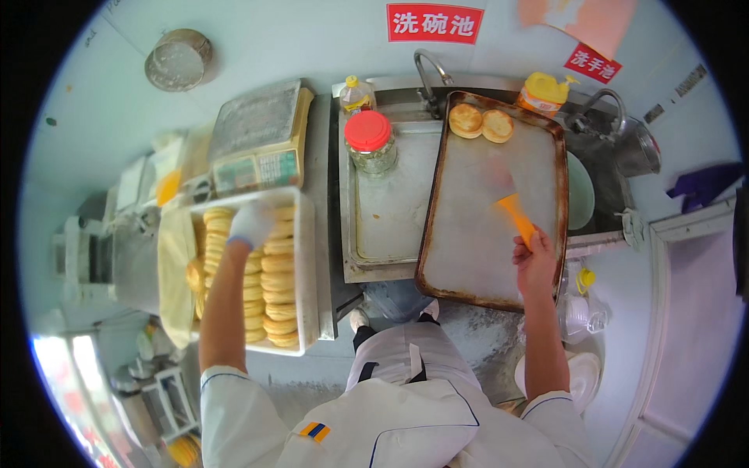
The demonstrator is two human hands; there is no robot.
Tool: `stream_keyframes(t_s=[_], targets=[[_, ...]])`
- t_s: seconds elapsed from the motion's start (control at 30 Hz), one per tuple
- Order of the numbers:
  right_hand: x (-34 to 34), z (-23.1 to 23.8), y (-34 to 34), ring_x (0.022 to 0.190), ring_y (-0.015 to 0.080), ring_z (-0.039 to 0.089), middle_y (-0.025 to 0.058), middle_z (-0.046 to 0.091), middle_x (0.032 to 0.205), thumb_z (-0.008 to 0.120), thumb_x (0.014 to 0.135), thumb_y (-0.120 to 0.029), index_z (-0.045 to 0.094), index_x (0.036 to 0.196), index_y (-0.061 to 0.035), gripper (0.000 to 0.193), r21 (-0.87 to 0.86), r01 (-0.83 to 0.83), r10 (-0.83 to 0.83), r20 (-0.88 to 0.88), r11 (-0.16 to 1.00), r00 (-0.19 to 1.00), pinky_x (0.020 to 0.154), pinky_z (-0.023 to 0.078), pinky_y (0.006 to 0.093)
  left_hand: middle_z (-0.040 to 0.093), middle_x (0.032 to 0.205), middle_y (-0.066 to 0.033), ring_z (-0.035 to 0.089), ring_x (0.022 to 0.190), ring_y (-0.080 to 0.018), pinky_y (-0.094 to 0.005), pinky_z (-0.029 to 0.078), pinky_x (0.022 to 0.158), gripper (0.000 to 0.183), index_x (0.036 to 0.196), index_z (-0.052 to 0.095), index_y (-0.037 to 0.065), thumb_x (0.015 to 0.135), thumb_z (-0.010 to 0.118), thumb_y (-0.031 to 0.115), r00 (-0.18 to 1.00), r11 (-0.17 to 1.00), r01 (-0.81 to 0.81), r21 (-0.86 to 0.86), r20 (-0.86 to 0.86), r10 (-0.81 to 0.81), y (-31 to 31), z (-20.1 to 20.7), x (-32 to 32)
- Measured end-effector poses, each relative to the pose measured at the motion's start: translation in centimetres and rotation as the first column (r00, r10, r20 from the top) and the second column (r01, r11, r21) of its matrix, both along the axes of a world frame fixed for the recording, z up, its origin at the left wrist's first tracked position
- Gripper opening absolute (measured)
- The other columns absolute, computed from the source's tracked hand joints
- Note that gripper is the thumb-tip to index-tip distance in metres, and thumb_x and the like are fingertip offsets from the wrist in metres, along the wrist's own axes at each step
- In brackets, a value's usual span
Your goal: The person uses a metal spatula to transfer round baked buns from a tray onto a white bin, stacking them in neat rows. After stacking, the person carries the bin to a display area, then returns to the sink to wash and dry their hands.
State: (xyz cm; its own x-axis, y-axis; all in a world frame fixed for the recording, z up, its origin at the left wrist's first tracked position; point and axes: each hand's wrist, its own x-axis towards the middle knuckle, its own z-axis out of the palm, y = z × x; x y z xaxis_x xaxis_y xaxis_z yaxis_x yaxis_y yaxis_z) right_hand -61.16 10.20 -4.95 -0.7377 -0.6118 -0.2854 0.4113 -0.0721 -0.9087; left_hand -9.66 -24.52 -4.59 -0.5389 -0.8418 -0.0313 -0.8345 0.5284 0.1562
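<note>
My left hand (253, 223), in a white glove, is over the white plastic crate (308, 265), among stacked round golden flatbreads (278, 281). Motion smears its fingers, so whether it grips a flatbread cannot be made out. In my bare right hand (535, 261) is the orange handle of a spatula (515, 217), closed in the fingers. Its blurred blade points away from me, above the large dark-rimmed baking tray (476, 281). Two browned flatbreads (481, 123) lie side by side at the tray's far left corner.
Left of the tray, a jar with a red lid (368, 132) stands on a metal tray (390, 251) beside a yellow-capped bottle (357, 95). A scale (257, 148) sits behind the crate. Two faucets (427, 93), a yellow pump bottle (544, 92) and a pale green basin (579, 191) border the baking tray.
</note>
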Motion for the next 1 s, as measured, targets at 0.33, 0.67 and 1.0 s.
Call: stream_keyframes(t_s=[0.33, 0.67, 1.0], targets=[[-8.4, -3.9, -1.4, 0.073, 0.0073, 0.053, 0.0032, 0.067, 0.097, 0.061, 0.105, -0.031, 0.059, 0.137, -0.0081, 0.039, -0.078, -0.137, 0.138, 0.006, 0.987, 0.99, 0.063, 0.042, 0.0232, 0.071, 0.116, -0.0196, 0.066, 0.11, -0.039, -0.0445, 0.053, 0.099, 0.024, 0.108, 0.073, 0.002, 0.089, 0.071, 0.017, 0.823, 0.947, -0.316, -0.065, -0.515, 0.239, 17.3, 5.2, -0.3], [1.4, -1.3, -4.9, 0.077, 0.0062, 0.055, 0.0016, 0.068, 0.102, 0.062, 0.106, -0.034, 0.058, 0.136, -0.0072, 0.04, -0.193, -0.302, 0.316, 0.043, 0.934, 0.948, 0.067, 0.042, 0.0226, 0.073, 0.121, -0.0214, 0.074, 0.104, -0.032, -0.0384, 0.057, 0.093, 0.047, 0.128, 0.071, 0.003, 0.089, 0.075, 0.029, 0.401, 0.488, -0.87, 0.076, -0.466, 0.788, 23.9, 3.1, 23.0], [19.2, 1.1, -4.9, 0.079, 0.0082, 0.059, 0.0058, 0.069, 0.104, 0.061, 0.107, -0.03, 0.059, 0.133, -0.0063, 0.035, -0.267, -0.272, 0.29, 0.028, 0.924, 0.957, 0.065, 0.046, 0.0229, 0.069, 0.131, -0.0178, 0.067, 0.117, -0.0346, -0.0398, 0.053, 0.099, 0.055, 0.141, 0.06, 0.009, 0.087, 0.068, 0.016, 0.886, 0.91, -0.38, 0.165, -0.22, 0.409, 4.1, -2.6, 37.5]])
